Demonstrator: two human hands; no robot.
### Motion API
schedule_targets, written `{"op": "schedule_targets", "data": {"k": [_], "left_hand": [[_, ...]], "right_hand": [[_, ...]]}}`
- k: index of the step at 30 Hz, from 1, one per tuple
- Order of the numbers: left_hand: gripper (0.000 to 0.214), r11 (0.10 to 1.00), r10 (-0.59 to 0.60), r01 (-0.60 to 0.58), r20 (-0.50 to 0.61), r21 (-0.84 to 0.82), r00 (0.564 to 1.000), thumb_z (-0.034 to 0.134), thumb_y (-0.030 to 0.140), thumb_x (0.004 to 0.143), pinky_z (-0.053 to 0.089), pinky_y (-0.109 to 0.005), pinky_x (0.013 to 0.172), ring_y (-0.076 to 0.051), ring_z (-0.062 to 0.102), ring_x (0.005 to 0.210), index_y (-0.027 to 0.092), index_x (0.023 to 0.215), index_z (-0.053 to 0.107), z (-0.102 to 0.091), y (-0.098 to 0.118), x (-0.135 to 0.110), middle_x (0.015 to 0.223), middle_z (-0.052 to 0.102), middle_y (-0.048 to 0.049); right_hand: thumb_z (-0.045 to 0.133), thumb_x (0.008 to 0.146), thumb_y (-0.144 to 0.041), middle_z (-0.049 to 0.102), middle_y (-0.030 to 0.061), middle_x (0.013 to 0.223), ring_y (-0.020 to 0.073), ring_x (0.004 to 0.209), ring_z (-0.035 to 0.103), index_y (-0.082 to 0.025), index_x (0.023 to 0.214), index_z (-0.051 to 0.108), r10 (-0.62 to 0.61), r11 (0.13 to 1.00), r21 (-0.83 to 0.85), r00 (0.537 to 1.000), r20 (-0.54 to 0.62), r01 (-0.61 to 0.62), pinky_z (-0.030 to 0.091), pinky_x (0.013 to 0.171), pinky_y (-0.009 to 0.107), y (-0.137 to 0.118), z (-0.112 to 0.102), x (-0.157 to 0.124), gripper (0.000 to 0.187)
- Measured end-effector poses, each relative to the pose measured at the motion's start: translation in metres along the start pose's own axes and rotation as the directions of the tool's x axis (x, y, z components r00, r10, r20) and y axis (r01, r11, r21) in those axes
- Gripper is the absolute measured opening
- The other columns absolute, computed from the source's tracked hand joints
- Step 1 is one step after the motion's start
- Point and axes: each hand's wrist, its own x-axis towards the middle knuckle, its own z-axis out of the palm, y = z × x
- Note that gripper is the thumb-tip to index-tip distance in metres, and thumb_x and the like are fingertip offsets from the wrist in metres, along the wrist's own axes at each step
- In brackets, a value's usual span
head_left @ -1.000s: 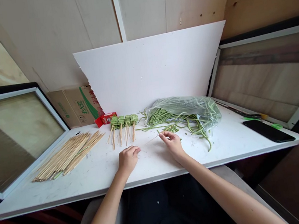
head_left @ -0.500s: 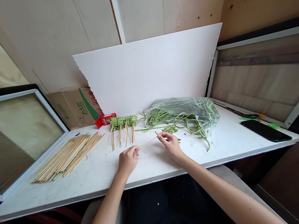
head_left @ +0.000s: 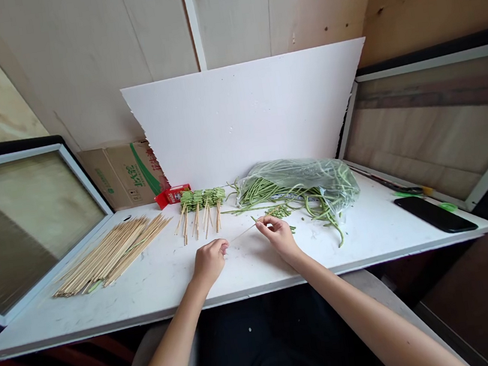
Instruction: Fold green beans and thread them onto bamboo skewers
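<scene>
A thin bamboo skewer (head_left: 242,233) spans the gap between my two hands. My left hand (head_left: 210,263) is closed, with the skewer's near end at its fingertips. My right hand (head_left: 278,237) pinches at the far end of the skewer, where a small green bean piece (head_left: 254,219) pokes out from the fingers. Just behind the right hand lies a little pile of cut bean pieces (head_left: 279,211). Finished-looking bean skewers (head_left: 202,198) rest in a row farther back, their bare sticks pointing toward me.
Many loose bamboo skewers (head_left: 113,253) lie at the left of the white table (head_left: 159,292). Long green beans in a clear plastic bag (head_left: 298,178) sit at the back right. A black phone (head_left: 434,214) lies far right, and a red box (head_left: 173,195) stands behind the bean skewers.
The skewer now reaches from the right hand to the left fingertips; before, a gap showed at the left hand. Both hands have barely moved, and the view has shifted slightly.
</scene>
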Motion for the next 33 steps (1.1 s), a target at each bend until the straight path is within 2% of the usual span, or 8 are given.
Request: {"op": "schedule_targets", "data": {"k": [6,11,14,17,20,22,27,33], "left_hand": [[0.041,1.0,-0.015,0.014,0.037,0.023,0.999,0.051,-0.007,0.077,0.049,-0.024,0.067,-0.016,0.07,0.069,0.022,0.093,0.074,-0.002,0.0,-0.001,0.074,0.075,0.0012],[0.03,0.998,-0.058,0.058,0.038,0.016,0.998,0.054,0.003,0.087,0.05,-0.025,0.069,-0.017,0.07,0.069,0.023,0.094,0.075,-0.005,0.001,-0.001,0.075,0.075,0.0003],[0.025,0.995,-0.102,0.102,0.014,-0.004,0.995,0.053,0.01,0.094,0.052,-0.026,0.071,-0.017,0.071,0.07,0.022,0.098,0.075,-0.005,-0.001,0.0,0.075,0.075,-0.0002],[0.023,0.99,-0.137,0.137,0.001,-0.029,0.991,0.053,0.016,0.099,0.052,-0.027,0.072,-0.017,0.071,0.07,0.022,0.098,0.075,-0.003,-0.003,0.0,0.076,0.076,-0.0007],[0.022,0.988,-0.15,0.15,0.006,-0.048,0.989,0.053,0.018,0.099,0.052,-0.027,0.072,-0.017,0.072,0.073,0.022,0.098,0.075,-0.002,-0.003,0.0,0.078,0.077,-0.001],[0.022,0.987,-0.15,0.151,0.011,-0.056,0.989,0.053,0.018,0.099,0.051,-0.027,0.073,-0.018,0.072,0.074,0.023,0.098,0.074,-0.002,-0.002,0.0,0.078,0.077,-0.0011],[0.021,0.987,-0.147,0.147,0.015,-0.067,0.989,0.053,0.019,0.099,0.05,-0.026,0.071,-0.017,0.071,0.072,0.022,0.096,0.074,-0.005,0.002,0.0,0.077,0.076,-0.0012],[0.022,0.986,-0.139,0.141,0.023,-0.087,0.99,0.052,0.019,0.099,0.05,-0.026,0.069,-0.017,0.071,0.07,0.022,0.095,0.073,-0.006,0.003,-0.001,0.079,0.075,-0.0014]], "right_hand": [[0.075,0.087,-0.058,0.073,0.0094,0.103,0.0238,0.091,0.064,-0.021,0.087,0.072,-0.025,0.999,-0.033,0.999,0.025,0.026,0.047,0.073,0.032,0.001,0.001,-0.002,0.037],[0.074,0.088,-0.061,0.076,0.0101,0.108,0.0243,0.093,0.067,-0.021,0.095,0.077,-0.013,0.995,-0.096,0.999,0.051,0.018,0.05,0.076,0.033,-0.002,-0.003,0.002,0.041],[0.074,0.088,-0.062,0.078,0.0105,0.115,0.0256,0.096,0.07,-0.022,0.105,0.081,0.0,0.987,-0.161,0.992,0.123,0.02,0.053,0.08,0.036,-0.014,-0.033,0.018,0.044],[0.069,0.092,-0.06,0.081,0.0107,0.102,0.028,0.092,0.072,-0.022,0.096,0.084,0.022,0.924,-0.376,0.971,0.238,0.071,0.054,0.08,0.038,-0.023,-0.081,0.038,0.04],[0.085,0.077,-0.049,0.079,0.01,0.081,0.0251,0.069,0.067,-0.023,0.073,0.083,0.127,0.753,-0.656,0.971,0.202,0.038,0.05,0.068,0.036,-0.016,-0.123,0.048,0.026],[0.09,0.069,-0.041,0.076,0.0107,0.069,0.0232,0.058,0.063,-0.023,0.065,0.081,0.17,0.717,-0.698,0.97,0.175,0.001,0.047,0.062,0.036,-0.006,-0.137,0.049,0.022],[0.092,0.063,-0.035,0.076,0.009,0.068,0.0227,0.06,0.064,-0.025,0.063,0.08,0.159,0.715,-0.699,0.973,0.168,0.004,0.046,0.061,0.034,0.012,-0.133,0.045,0.016],[0.091,0.061,-0.029,0.074,0.0069,0.064,0.0205,0.058,0.06,-0.025,0.057,0.076,0.116,0.74,-0.673,0.982,0.151,0.015,0.045,0.063,0.033,0.006,-0.127,0.042,0.016]]}}
